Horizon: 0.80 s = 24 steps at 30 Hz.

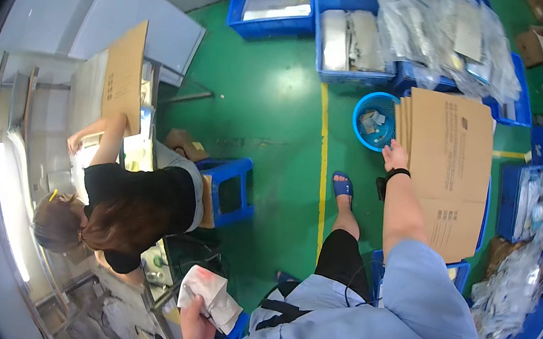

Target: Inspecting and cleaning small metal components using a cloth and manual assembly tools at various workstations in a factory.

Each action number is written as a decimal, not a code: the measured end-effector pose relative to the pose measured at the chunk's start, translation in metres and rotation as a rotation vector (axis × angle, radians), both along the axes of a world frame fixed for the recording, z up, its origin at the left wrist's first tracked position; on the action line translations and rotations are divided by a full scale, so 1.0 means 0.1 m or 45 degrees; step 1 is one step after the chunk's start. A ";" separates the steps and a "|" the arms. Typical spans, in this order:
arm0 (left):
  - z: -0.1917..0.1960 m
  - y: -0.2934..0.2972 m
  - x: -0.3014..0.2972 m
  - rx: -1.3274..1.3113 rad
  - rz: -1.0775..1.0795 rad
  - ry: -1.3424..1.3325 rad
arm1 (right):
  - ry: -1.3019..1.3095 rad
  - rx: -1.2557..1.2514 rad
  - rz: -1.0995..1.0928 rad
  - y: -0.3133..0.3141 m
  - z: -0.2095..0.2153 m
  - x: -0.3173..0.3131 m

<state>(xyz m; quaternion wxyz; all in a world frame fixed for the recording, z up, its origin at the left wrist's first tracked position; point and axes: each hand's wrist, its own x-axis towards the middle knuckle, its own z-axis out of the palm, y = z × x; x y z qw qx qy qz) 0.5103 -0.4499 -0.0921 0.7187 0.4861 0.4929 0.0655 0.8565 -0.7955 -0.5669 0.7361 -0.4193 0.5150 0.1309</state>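
Note:
My left hand (198,327), low in the view, is closed around a crumpled white sheet (213,294) with a red mark. I cannot tell whether the sheet is paper or cloth. A slim grey, pen-like thing (189,291) shows beside the fingers. My right hand (397,157) reaches forward to the left edge of a stack of flattened cardboard boxes (447,170), its fingers bent at that edge. The fingertips are partly hidden there. Just beyond them stands a round blue basket (359,128) with small scraps inside.
At the left another person (144,198) bends over a workbench near an upright cardboard piece (123,76). A blue stool (233,192) stands behind them. Blue crates (266,28) and plastic-wrapped goods (445,33) line the back. Bags and crates (506,309) crowd the right. A yellow line (322,156) crosses the green floor.

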 end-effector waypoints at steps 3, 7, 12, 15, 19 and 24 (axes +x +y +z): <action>0.05 -0.03 0.40 0.064 -0.014 0.067 | 0.057 -0.019 0.035 -0.10 -0.19 0.20; -0.08 -0.04 0.86 -0.010 -0.011 0.040 | -0.221 -0.732 0.882 -1.16 -1.40 0.36; -0.22 -0.11 0.86 -0.031 0.095 0.125 | 0.206 -1.023 1.422 -0.74 -1.65 0.77; -0.25 -0.20 1.04 -0.111 0.097 0.127 | 0.304 -1.163 1.509 -1.13 -1.48 1.13; -0.21 -0.25 1.04 -0.051 0.130 0.136 | -0.083 -0.824 0.899 -0.81 -1.01 0.92; -0.01 -0.33 0.96 -0.050 0.070 0.009 | -0.118 -0.076 0.570 0.47 0.77 0.65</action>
